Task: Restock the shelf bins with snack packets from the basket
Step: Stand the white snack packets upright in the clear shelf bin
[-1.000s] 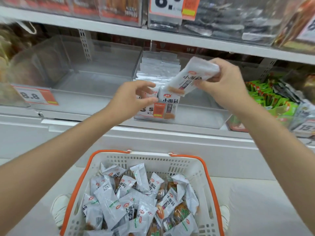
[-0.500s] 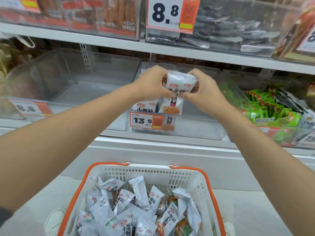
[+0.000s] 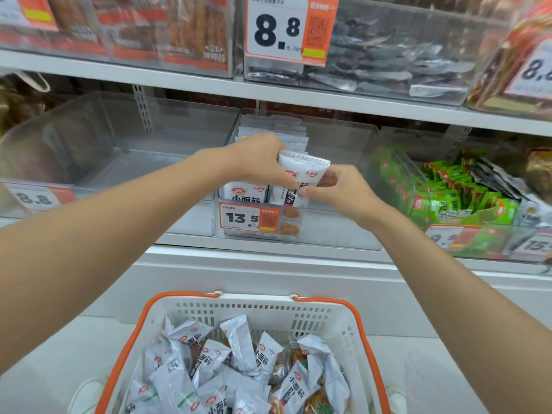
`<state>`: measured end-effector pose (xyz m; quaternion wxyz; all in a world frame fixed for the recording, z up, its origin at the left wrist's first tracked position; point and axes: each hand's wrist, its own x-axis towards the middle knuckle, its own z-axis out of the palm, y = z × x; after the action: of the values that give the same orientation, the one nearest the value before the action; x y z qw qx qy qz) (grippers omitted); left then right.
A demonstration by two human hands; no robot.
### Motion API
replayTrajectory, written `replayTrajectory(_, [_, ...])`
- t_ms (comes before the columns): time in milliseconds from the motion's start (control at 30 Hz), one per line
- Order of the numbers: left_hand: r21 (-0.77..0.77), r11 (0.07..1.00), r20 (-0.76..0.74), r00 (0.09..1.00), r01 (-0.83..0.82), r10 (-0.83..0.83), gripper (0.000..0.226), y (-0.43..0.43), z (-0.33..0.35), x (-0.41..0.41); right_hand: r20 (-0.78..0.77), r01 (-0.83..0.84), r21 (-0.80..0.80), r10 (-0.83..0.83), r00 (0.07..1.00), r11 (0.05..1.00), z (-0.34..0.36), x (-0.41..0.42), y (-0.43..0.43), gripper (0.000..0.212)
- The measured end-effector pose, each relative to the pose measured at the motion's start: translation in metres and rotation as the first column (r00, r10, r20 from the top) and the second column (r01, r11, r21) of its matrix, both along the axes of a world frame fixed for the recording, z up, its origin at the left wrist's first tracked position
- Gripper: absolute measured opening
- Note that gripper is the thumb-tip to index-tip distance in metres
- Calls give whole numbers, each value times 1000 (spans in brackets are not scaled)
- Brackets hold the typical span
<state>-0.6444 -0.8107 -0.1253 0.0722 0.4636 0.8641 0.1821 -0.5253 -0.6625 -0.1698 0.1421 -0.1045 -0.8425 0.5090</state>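
Note:
A white snack packet (image 3: pixel 303 170) stands upright over the front of the clear middle shelf bin (image 3: pixel 337 231). My left hand (image 3: pixel 258 159) grips its left edge from above, and my right hand (image 3: pixel 340 189) pinches its lower right side. More white packets (image 3: pixel 245 194) stand in a row behind it in the same bin. Below, the white basket with orange handles (image 3: pixel 298 309) holds several loose white packets (image 3: pixel 239 363).
An empty clear bin (image 3: pixel 125 162) sits to the left, and a bin of green packets (image 3: pixel 454 198) to the right. An orange 13.5 price tag (image 3: pixel 249 218) is on the middle bin's front. The upper shelf (image 3: pixel 268 91) carries more filled bins.
Both hands have brought the packet from a tilted hold in front of the bin down and upright at the front of the row. The view has moved closer to the shelf.

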Motion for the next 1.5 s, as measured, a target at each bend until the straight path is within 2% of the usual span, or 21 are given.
replayTrajectory(133, [-33, 999, 65, 998, -9, 12, 32, 3, 6, -7, -18, 12, 42, -11, 1000, 999, -2, 0, 1, 18])
replayTrajectory(233, [-83, 997, 82, 997, 8, -1, 30, 6, 10, -11, -11, 128, 200, -128, 992, 971, -5, -4, 2, 13])
replayTrajectory(267, [-99, 995, 88, 996, 12, -3, 29, 6, 11, -12, 14, 124, 197, -130, 991, 973, -5, -4, 3, 14])
replayTrajectory(400, [-135, 991, 81, 997, 20, -10, 30, 7, 11, -15, 170, 30, -35, -24, 985, 999, -3, -7, 7, 13])
replayTrajectory(467, [-150, 988, 65, 998, 28, -19, 30, 9, 8, -15, 224, 32, -6, -30, 974, 999, -1, -10, 11, 9])
replayTrajectory(567, [-198, 979, 28, 999, 45, -40, 34, 10, 1, -13, 330, 7, 53, -24, 944, 999, -2, -14, 12, 17])
replayTrajectory(667, [-232, 972, 11, 999, 48, -46, 59, 9, -7, -12, 387, -27, 53, 4, 922, 998, -2, -16, 8, 18])
replayTrajectory(700, [-237, 971, 13, 999, 44, -42, 61, 8, -8, -12, 391, -27, 50, 5, 921, 998, -2, -16, 7, 15])
replayTrajectory(767, [-228, 973, 47, 998, 42, -32, 37, 8, -8, -18, 377, -29, 17, 21, 926, 999, -3, -16, 8, 13])
replayTrajectory(800, [-212, 976, 65, 998, 39, -26, 34, 9, -8, -21, 364, -33, 4, 30, 931, 999, -3, -15, 9, 19])
replayTrajectory(867, [-189, 981, 56, 998, 43, -33, 37, 9, -5, -21, 344, -38, 10, 33, 938, 999, -2, -9, 13, 31])
replayTrajectory(967, [-193, 980, 18, 998, 54, -52, 39, 9, 0, -15, 309, -20, 13, 15, 951, 1000, -1, -2, 17, 33])
replayTrajectory(1067, [-245, 968, -2, 999, 50, -52, 58, 13, 8, -10, 268, 67, -109, -36, 963, 992, -3, -1, 20, 38])
replayTrajectory(1167, [-279, 959, -36, 997, 52, -64, 46, 23, 10, -11, 280, 99, -202, -39, 959, 974, -3, -3, 21, 43])
replayTrajectory(1300, [-331, 942, -96, 991, 59, -96, 38, 30, 1, -10, 272, 92, -237, -25, 962, 967, -3, -3, 23, 42])
replayTrajectory(1367, [-354, 934, -118, 988, 49, -96, 38, 28, -3, -8, 250, 89, -215, -34, 968, 972, -6, 0, 23, 44])
replayTrajectory(1433, [-359, 933, -136, 986, 43, -97, 40, 27, -7, -6, 211, 109, -80, -90, 973, 991, -8, 2, 21, 44])
replayTrajectory(1500, [-370, 928, -163, 981, 41, -109, 49, 25, -9, -1, 191, 98, 8, -98, 977, 995, -11, 2, 21, 32])
